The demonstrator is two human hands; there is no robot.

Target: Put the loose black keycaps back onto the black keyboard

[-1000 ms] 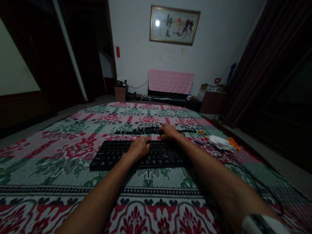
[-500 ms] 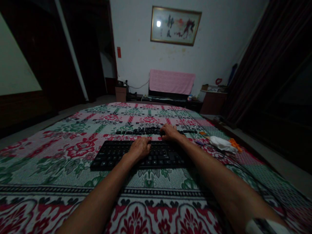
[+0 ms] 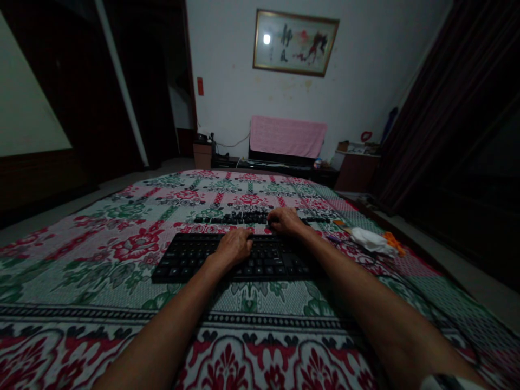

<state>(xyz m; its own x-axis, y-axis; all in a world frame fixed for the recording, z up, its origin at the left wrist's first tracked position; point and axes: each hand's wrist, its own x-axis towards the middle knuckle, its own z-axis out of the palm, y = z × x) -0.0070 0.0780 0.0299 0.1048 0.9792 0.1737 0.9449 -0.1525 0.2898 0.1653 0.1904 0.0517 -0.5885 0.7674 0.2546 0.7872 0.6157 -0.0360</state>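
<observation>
A black keyboard [image 3: 179,260] lies across the patterned cloth in front of me. My left hand [image 3: 234,246] is on its upper middle, fingers bent toward the far edge and partly hidden behind the back of the hand. Beyond the keyboard runs a line of loose black keycaps [image 3: 244,218], several of them in uneven rows. Over the right part of that line is my right hand [image 3: 284,221], its thumb and fingers closed together low at a small dark keycap, mostly hidden by the fingers.
White crumpled cloth or tissue [image 3: 371,240] and an orange item [image 3: 394,244] lie at the right, near a purple pen-like object [image 3: 333,238]. A dark cable [image 3: 439,314] trails along the right side. A pink towel [image 3: 287,135] hangs at the far wall.
The view has shifted very slightly. Both hands stay in almost the same places, the left on the keyboard and the right at the keycaps.
</observation>
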